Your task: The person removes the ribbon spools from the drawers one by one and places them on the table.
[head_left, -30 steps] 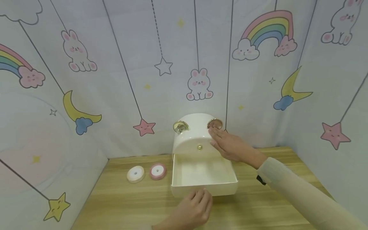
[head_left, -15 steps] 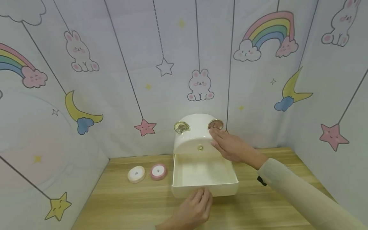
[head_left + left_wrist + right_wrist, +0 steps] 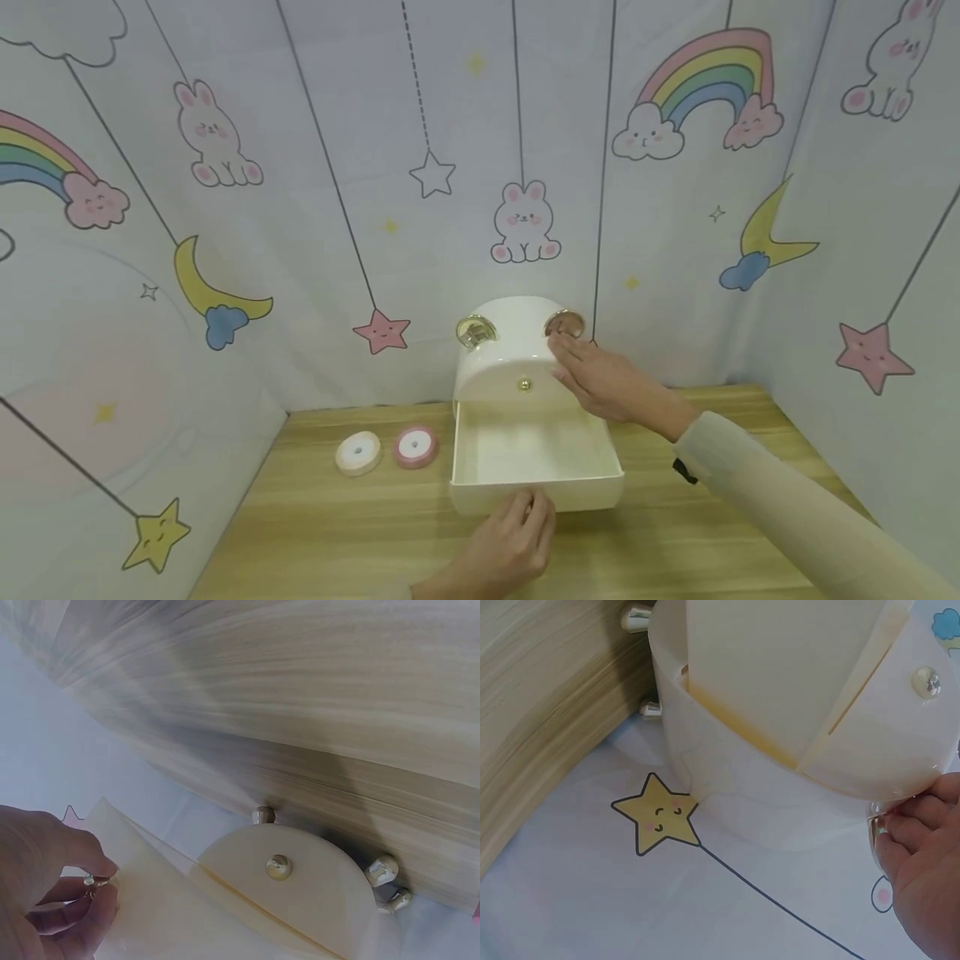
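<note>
A rounded cream cabinet (image 3: 517,333) with gold ear-like discs stands at the back of the table, its middle drawer (image 3: 536,450) pulled out and holding nothing. My left hand (image 3: 501,546) is at the drawer's front; the left wrist view shows its thumb and fingers (image 3: 75,915) pinching a small gold knob (image 3: 96,882). My right hand (image 3: 611,383) rests with extended fingers against the cabinet's upper right side, beside the right disc (image 3: 564,323). In the right wrist view that hand (image 3: 926,847) touches the cabinet's edge near the disc.
Two ribbon spools, one cream (image 3: 358,453) and one pink-rimmed (image 3: 416,447), lie on the wooden table (image 3: 322,533) left of the drawer. A printed cloth (image 3: 420,267) with rabbits, stars and rainbows hangs close behind and at both sides.
The head view has shifted slightly, moving the scene a little to the right in the picture. Both hands keep their places, and the drawer stays pulled out.
</note>
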A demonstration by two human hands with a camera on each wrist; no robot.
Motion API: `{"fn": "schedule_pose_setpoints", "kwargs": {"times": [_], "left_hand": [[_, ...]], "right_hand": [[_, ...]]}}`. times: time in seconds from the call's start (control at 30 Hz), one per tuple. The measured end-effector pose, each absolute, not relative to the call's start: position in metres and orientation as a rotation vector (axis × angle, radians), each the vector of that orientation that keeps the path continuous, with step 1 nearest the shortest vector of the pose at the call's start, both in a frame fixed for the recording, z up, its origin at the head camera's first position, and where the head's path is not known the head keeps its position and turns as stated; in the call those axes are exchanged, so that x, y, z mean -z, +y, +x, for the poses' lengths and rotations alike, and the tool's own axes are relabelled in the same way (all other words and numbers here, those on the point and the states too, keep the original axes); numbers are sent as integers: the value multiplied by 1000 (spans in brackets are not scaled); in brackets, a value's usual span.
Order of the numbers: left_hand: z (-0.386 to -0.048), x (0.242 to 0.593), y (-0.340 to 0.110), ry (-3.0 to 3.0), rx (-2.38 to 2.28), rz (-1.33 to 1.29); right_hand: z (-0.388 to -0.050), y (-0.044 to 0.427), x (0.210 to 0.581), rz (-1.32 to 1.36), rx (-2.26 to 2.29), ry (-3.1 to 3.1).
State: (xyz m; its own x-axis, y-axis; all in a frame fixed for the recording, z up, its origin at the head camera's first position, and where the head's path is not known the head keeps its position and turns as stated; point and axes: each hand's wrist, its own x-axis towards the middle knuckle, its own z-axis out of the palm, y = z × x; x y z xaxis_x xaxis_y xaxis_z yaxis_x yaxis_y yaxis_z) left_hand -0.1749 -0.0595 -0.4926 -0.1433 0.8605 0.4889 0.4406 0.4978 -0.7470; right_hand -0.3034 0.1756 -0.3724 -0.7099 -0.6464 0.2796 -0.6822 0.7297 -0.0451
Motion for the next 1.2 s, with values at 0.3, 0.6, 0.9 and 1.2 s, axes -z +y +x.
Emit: {"fn": "schedule_pose_setpoints", "kwargs": {"times": [0.3, 0.6, 0.9, 1.2], "left_hand": [[-166, 464, -60, -1749, -549, -1111], [-174, 481, -61, -1784, -549, -1124], [-176, 487, -62, -1826, -537, -1120], [-179, 484, -62, -1813, -542, -1082]], "right_hand": [[-306, 177, 372, 1083, -213, -2668], [-307, 177, 372, 1082, -201, -2684], [-307, 177, 372, 1073, -166, -2686], [-307, 177, 372, 1068, -176, -2684]]}}
